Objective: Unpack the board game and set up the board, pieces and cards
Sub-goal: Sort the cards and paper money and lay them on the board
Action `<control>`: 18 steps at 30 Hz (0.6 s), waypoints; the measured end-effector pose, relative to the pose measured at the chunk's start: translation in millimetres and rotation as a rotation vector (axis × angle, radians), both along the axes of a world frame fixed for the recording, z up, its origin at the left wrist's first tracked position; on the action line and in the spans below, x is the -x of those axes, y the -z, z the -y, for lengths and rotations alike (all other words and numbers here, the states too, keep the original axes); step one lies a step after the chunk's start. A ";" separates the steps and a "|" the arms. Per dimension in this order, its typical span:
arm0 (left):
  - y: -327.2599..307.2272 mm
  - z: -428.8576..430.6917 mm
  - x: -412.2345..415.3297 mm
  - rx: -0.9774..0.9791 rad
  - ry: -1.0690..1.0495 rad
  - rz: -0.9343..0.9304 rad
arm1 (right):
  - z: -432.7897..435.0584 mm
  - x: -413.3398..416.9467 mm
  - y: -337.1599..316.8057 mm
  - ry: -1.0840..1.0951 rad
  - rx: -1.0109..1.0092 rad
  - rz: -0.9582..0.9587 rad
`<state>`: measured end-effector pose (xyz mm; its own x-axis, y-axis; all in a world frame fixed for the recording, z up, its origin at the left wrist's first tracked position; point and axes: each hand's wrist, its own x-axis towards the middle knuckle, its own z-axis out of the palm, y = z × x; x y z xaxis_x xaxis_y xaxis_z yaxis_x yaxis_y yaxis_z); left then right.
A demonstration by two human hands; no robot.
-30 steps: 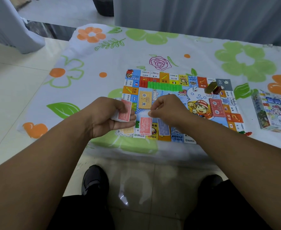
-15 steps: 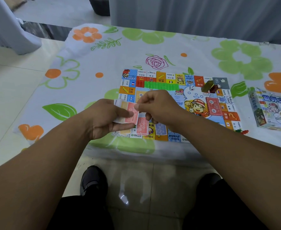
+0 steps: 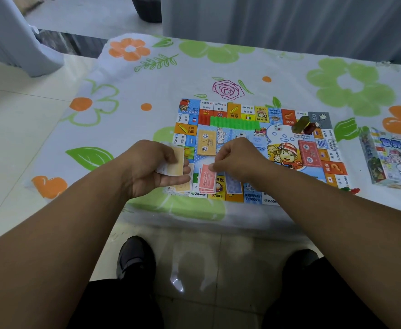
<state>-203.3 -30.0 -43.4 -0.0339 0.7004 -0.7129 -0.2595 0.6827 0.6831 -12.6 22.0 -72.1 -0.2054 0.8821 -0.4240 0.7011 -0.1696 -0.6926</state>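
Observation:
The colourful game board [image 3: 239, 110] lies flat on the flowered tablecloth. My left hand [image 3: 152, 168] grips a small stack of play money [image 3: 174, 162] with an orange note on top, at the board's near left corner. My right hand [image 3: 237, 160] pinches a red note at the top of the red money pile [image 3: 206, 181] on the board's near edge. A blue pile [image 3: 232, 185] lies just right of it, an orange pile [image 3: 182, 186] under my left hand. On the board lie an orange card deck [image 3: 206, 144], a red card deck [image 3: 309, 150], a green row of houses [image 3: 235, 123], a die [image 3: 278, 126] and dark pieces [image 3: 305, 125].
The game box [image 3: 391, 160] stands at the right on the table [image 3: 147, 91]. The table's near edge runs just below the board; my shoes and tiled floor show beneath. A grey curtain hangs behind the table and a pale chair base stands at far left.
My right hand took a red note from the stack in my left hand and brought it down onto the red pile. An orange note now tops the held stack.

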 end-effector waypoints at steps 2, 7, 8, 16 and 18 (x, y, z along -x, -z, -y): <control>0.4 0.6 0.3 0.000 0.011 -0.011 | 1.0 2.1 -0.6 0.002 -0.024 0.010; 1.7 1.6 3.2 -0.018 0.074 -0.010 | 6.4 12.6 -7.1 0.014 -0.025 -0.142; 1.7 2.0 3.7 -0.025 0.076 -0.014 | 8.0 16.8 -9.2 0.016 -0.001 -0.205; 3.6 6.3 13.4 -0.015 0.071 -0.051 | 11.6 40.1 -11.9 0.027 0.005 -0.350; 4.5 6.3 18.1 0.000 0.020 -0.084 | 8.6 40.8 -9.1 0.069 0.029 -0.321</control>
